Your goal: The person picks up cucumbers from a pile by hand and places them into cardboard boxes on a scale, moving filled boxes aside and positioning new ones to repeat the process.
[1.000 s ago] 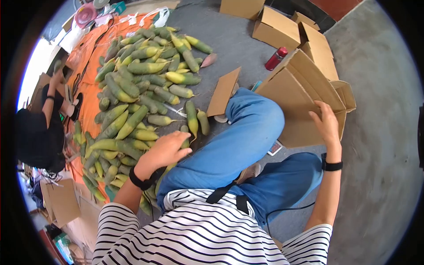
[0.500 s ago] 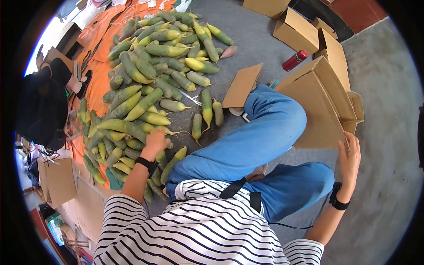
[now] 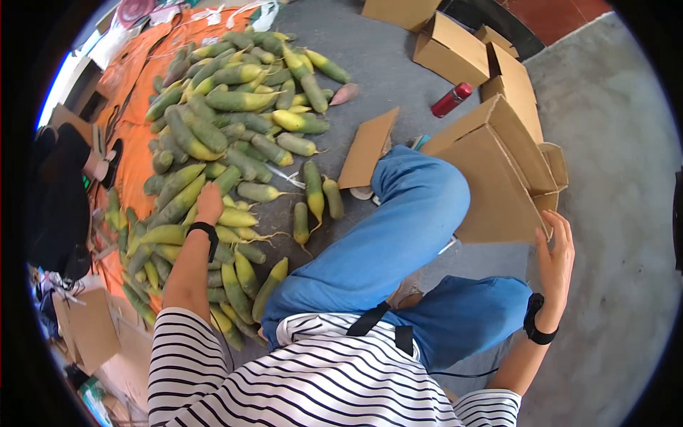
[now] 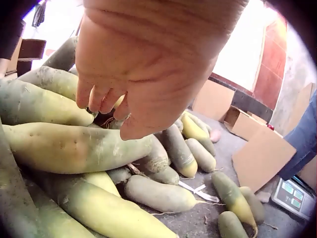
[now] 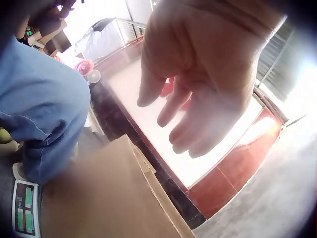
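Long green radishes [image 3: 235, 99] with yellowish ends lie in a big heap to the left of the seated person. The left hand [image 3: 208, 205] reaches into the heap's middle, palm down. Its fingers point down with a gap before the thumb, and the thumb tip overlaps a pale green radish [image 4: 74, 148] in the left wrist view. Parts of the fingers are hidden behind the palm. On the other side, the right hand [image 3: 556, 249] is at the near corner of a cardboard box [image 3: 491, 181]. Its fingers [image 5: 173, 111] are loosely bent with nothing between them.
Further cardboard boxes [image 3: 452, 53] and a red flask [image 3: 451, 99] stand at the back right. A cardboard flap [image 3: 368, 148] leans near the knee beside a digital scale [image 4: 293, 196]. An orange sheet [image 3: 135, 85] runs under the heap; another person [image 3: 60, 206] is at far left.
The left hand has moved from beside the knee leftward and forward into the radish heap. The right hand has slid from the box's side to its near corner. The head view has shifted slightly.
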`<action>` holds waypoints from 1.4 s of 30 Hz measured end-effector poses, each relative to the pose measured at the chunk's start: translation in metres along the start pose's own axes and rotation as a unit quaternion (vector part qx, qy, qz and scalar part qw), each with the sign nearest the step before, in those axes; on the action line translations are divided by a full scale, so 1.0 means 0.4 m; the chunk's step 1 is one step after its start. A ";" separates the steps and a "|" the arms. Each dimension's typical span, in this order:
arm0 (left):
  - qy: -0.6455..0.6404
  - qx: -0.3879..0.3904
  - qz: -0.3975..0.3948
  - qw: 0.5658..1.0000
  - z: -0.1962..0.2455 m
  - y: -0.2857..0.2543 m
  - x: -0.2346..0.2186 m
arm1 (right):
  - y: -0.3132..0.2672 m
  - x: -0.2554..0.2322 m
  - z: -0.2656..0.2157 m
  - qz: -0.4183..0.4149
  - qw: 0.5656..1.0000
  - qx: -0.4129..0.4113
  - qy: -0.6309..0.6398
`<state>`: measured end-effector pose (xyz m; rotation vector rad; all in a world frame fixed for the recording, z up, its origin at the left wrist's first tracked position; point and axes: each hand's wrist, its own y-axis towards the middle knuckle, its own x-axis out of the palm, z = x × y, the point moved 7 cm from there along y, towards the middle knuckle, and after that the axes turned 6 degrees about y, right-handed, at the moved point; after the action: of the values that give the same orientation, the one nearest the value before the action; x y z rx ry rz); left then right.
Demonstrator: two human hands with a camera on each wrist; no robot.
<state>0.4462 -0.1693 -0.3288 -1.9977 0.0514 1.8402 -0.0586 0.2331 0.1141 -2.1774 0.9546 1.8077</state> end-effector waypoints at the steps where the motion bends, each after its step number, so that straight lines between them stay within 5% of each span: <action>1: -0.002 0.007 0.000 1.000 0.010 0.012 0.004 | 0.008 -0.006 -0.004 0.003 1.000 0.002 -0.008; 8: 0.073 -0.041 -0.040 0.996 0.043 0.031 -0.061 | 0.081 0.033 0.057 0.009 0.998 0.009 -0.058; 10: 0.143 -0.022 -0.104 0.984 0.102 0.007 -0.110 | 0.103 0.072 0.095 0.004 0.998 0.015 -0.063; 12: 0.191 0.020 -0.081 0.978 0.119 0.005 -0.033 | 0.126 0.101 0.133 0.003 0.997 0.022 -0.070; 14: 0.218 0.069 0.057 0.972 0.135 0.009 0.030 | 0.151 0.132 0.150 -0.019 0.997 0.006 -0.077; 16: 0.234 0.069 0.091 0.965 0.144 -0.010 0.036 | 0.169 0.152 0.165 -0.040 0.996 0.005 -0.080; 20: 0.110 0.074 0.053 0.990 0.147 -0.066 -0.060 | 0.174 0.207 0.210 -0.115 0.990 0.016 -0.077; 25: -0.069 0.093 0.124 0.986 0.152 -0.133 -0.241 | 0.161 0.248 0.257 -0.057 0.998 -0.011 -0.015; 28: -0.234 0.121 0.213 0.941 0.258 -0.189 -0.447 | 0.155 0.248 0.265 -0.042 0.999 -0.034 -0.005; 30: -0.290 0.100 0.196 0.931 0.352 -0.210 -0.575 | 0.151 0.245 0.263 -0.023 0.999 -0.042 -0.002; 34: -0.511 0.232 0.243 0.791 0.596 -0.279 -0.849 | 0.140 0.245 0.260 -0.011 0.999 -0.050 -0.010; 38: -0.551 0.374 0.269 0.696 0.866 -0.338 -1.062 | 0.125 0.239 0.254 0.012 0.998 -0.067 -0.002; 42: -0.495 0.515 0.196 0.672 1.192 -0.394 -1.127 | 0.121 0.253 0.269 0.008 0.998 -0.056 0.024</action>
<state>-0.0110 0.0167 0.1316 -0.1084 0.9894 2.1150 -0.1677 0.2111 0.0058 -2.2946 0.9027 1.8675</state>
